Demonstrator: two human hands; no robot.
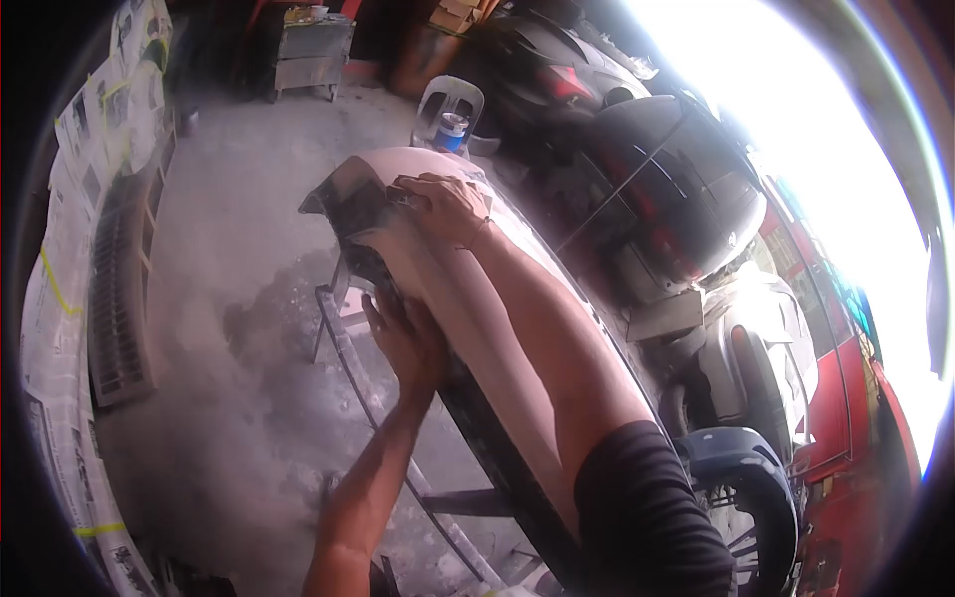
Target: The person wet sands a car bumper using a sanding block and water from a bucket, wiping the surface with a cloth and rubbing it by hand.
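Spanning eleven to five o'clock, the pinkish panel [476,333] lies beneath your right hand [446,206] near twelve, whose grip I cannot tell; your left hand [410,341], fingers extended, touches its side at eight.

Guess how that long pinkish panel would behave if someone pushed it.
The pinkish panel might shift or tip, since it seems to rest on a slim-legged stand. Its matte surface suggests little slipperiness. Its long, shell-like shape hints at some flex.

Head-worn wide view, facing forward and down, close above pinkish panel [463,298]
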